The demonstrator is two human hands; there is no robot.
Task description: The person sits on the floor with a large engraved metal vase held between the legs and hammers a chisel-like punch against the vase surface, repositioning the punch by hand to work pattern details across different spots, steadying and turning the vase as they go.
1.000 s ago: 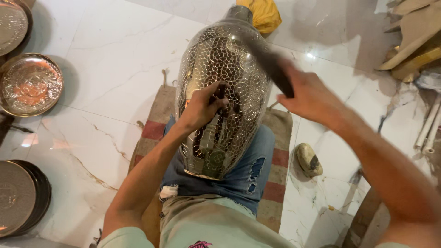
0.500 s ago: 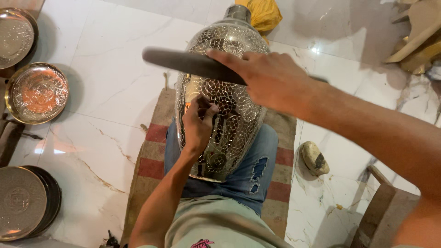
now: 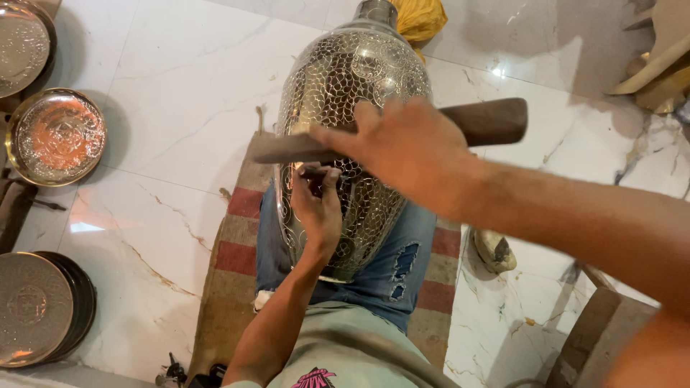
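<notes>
A large engraved metal vase [image 3: 352,93] lies across my lap, its neck pointing away from me. My left hand [image 3: 316,205] rests against the vase's side and pinches a small dark chisel [image 3: 320,173] with its tip on the metal. My right hand [image 3: 406,147] grips a long dark wooden mallet [image 3: 489,121] held sideways just above the chisel. My legs in torn blue jeans [image 3: 399,262] support the vase.
A striped woven mat [image 3: 233,237] lies under me on the white marble floor. Engraved metal plates [image 3: 56,136] and a stack of trays [image 3: 39,309] sit at the left. A yellow cloth [image 3: 420,18] lies beyond the vase; a stone [image 3: 494,250] and wooden pieces [image 3: 665,61] are at right.
The mallet has swung from a raised, tilted position down to lie sideways over the chisel. My left hand keeps the chisel on the vase, shifted slightly.
</notes>
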